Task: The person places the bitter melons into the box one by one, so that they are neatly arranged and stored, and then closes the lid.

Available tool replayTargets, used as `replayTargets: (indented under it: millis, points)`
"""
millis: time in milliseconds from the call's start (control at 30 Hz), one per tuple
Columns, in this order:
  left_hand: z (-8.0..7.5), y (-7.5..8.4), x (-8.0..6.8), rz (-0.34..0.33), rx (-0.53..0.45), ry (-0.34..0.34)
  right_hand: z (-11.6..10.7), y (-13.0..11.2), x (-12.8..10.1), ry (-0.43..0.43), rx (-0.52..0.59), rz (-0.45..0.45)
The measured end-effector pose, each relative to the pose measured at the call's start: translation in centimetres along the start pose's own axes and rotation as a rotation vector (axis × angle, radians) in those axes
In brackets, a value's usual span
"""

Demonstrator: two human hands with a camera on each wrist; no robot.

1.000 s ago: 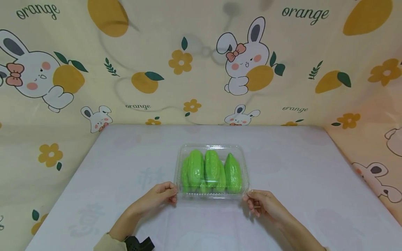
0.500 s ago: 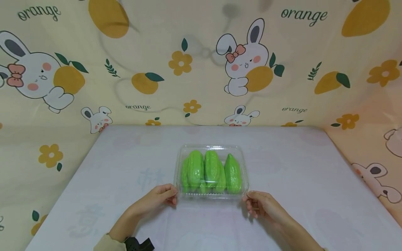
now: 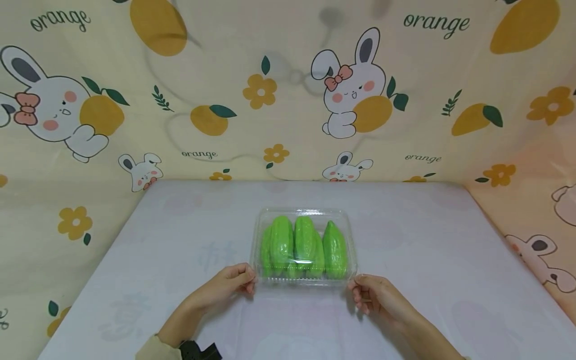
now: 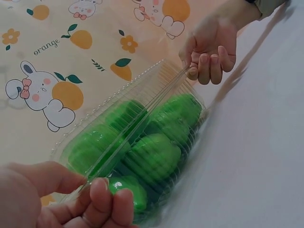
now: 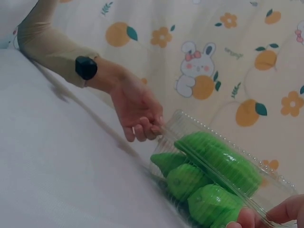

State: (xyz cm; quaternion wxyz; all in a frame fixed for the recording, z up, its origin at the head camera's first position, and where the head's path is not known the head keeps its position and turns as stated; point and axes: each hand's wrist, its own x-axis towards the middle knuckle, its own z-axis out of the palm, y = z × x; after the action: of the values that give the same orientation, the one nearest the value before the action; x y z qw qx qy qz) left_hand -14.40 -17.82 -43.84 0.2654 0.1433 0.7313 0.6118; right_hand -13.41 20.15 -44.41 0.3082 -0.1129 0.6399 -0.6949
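A clear plastic clamshell box (image 3: 303, 283) sits on the white table, its lid down over several bright green, ridged, elongated vegetables (image 3: 282, 240) that look like bitter melons. At the box's near left corner, my left hand (image 3: 229, 281) pinches the rim between thumb and fingers. The near right corner is pinched the same way by my right hand (image 3: 378, 292). From the left wrist view, the thumb and forefinger meet on the rim where lid and base come together. In the right wrist view, part of the right hand (image 5: 280, 216) is cut off at the lower edge.
The white table (image 3: 405, 240) reaches back to a cream cloth backdrop (image 3: 288, 115) printed with rabbits and oranges. A black wrist camera (image 3: 200, 350) is strapped near the left sleeve (image 3: 157, 347).
Both hands keep their pinch on the box corners and the box stays in place. Only the head view shifts very slightly.
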Motion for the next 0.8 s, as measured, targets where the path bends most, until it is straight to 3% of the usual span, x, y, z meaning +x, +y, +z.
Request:
replayTargets:
  millis: [600, 800]
  points:
    - [0.12, -0.62, 0.44, 0.036, -0.068, 0.005, 0.04, 0.13, -0.20, 0.004, 0.013, 0.012]
    - [0.10, -0.63, 0.55, 0.008, -0.052, -0.004, -0.22, 0.16, -0.22, 0.024, -0.002, 0.023]
